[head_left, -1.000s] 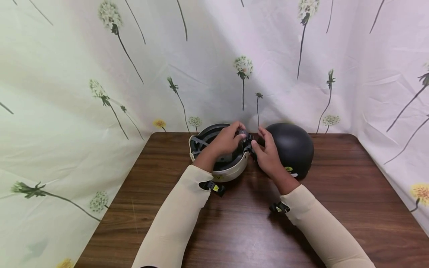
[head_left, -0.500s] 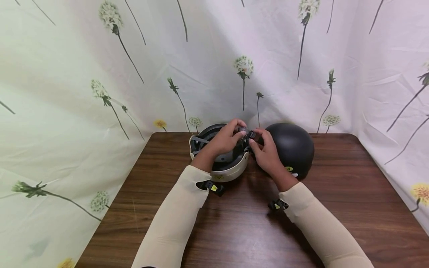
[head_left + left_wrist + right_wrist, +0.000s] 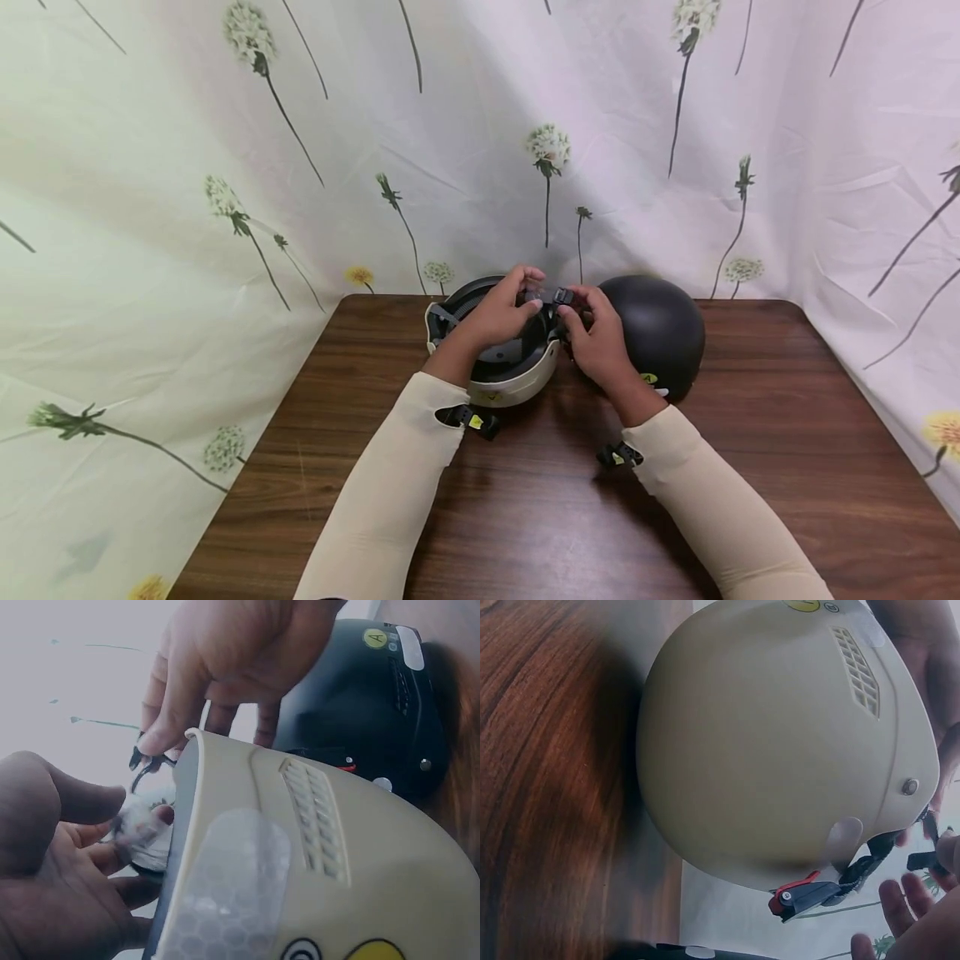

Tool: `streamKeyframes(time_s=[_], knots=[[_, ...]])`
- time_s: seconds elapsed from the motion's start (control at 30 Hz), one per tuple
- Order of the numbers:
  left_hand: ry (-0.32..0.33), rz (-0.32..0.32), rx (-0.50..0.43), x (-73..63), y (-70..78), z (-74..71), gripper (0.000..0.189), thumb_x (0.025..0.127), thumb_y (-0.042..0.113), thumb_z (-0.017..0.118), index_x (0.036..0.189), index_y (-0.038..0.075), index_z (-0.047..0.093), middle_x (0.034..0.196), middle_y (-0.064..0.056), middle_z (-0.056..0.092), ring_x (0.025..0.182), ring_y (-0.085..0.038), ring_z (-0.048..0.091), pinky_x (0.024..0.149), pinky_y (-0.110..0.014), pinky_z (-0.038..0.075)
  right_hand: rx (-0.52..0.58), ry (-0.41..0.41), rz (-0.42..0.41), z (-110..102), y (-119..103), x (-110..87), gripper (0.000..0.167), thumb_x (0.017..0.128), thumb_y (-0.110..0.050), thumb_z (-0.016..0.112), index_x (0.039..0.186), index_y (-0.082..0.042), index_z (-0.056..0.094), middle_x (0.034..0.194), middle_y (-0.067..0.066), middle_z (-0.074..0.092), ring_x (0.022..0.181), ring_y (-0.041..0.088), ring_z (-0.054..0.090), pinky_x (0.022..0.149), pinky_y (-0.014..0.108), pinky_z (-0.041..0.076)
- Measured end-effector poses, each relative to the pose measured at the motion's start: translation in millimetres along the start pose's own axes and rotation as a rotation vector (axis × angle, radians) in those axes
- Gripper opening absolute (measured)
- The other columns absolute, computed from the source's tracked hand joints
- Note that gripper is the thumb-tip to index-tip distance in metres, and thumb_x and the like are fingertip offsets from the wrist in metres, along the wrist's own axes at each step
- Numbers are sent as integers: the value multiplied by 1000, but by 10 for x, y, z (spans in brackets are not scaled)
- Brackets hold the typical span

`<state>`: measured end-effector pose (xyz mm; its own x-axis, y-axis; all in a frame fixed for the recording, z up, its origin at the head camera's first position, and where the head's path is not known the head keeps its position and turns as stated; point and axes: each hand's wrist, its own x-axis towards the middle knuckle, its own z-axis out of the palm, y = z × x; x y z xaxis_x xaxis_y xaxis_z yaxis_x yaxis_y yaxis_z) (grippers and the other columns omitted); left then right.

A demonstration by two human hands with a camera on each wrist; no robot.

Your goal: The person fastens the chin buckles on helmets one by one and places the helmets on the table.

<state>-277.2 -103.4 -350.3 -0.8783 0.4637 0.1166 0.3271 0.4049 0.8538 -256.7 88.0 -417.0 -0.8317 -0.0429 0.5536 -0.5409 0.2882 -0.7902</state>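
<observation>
A cream helmet (image 3: 517,387) sits upside down on the table, its dark lining facing up. My right hand (image 3: 600,342) pinches a black buckle (image 3: 562,297) on a strap above the helmet's right rim. Over the helmet's opening, my left hand (image 3: 498,321) has its thumb and fingers around a clear, blurred plastic-looking piece (image 3: 142,825) beside the buckle. The left wrist view shows the right thumb and fingers on the black strap just past the cream rim. In the right wrist view, a dark clip with a red lever (image 3: 802,892) hangs at the rim.
A black helmet (image 3: 652,325) stands dome up right behind my right hand, close beside the cream one. The brown wooden table (image 3: 525,517) ends at a flower-printed cloth (image 3: 465,142) at the back and sides.
My right hand has closed its fingers on the black buckle and lifted it slightly into view. My left hand has shifted slightly left, its fingers and thumb spreading a little. Both helmets stay put.
</observation>
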Motion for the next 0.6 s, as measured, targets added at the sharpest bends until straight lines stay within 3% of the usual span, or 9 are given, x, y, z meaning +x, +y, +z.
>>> streamKeyframes(time_s=[0.17, 0.43, 0.6], knots=[[-33, 51, 30, -28, -36, -6, 49, 107, 9, 59, 153, 7, 41, 135, -16, 60, 130, -32, 59, 104, -46, 50, 8, -9, -33, -11, -33, 12, 32, 107, -10, 61, 137, 2, 61, 127, 22, 60, 113, 35, 67, 95, 51, 55], [-20, 85, 118, -45, -70, -8, 49, 107, 13, 62, 153, 7, 46, 143, -16, 58, 134, -32, 57, 108, -51, 48, -107, -11, -122, -26, -42, 20, 39, 108, -10, 57, 147, -2, 60, 115, 19, 62, 84, 26, 61, 75, 34, 51], [-3, 94, 127, -51, -73, -8, 48, 106, 15, 64, 152, 8, 49, 142, -13, 60, 132, -30, 59, 106, -49, 50, -128, -17, -132, -21, -74, 20, 36, 106, -5, 59, 141, 2, 60, 115, 19, 64, 90, 26, 64, 77, 32, 51]])
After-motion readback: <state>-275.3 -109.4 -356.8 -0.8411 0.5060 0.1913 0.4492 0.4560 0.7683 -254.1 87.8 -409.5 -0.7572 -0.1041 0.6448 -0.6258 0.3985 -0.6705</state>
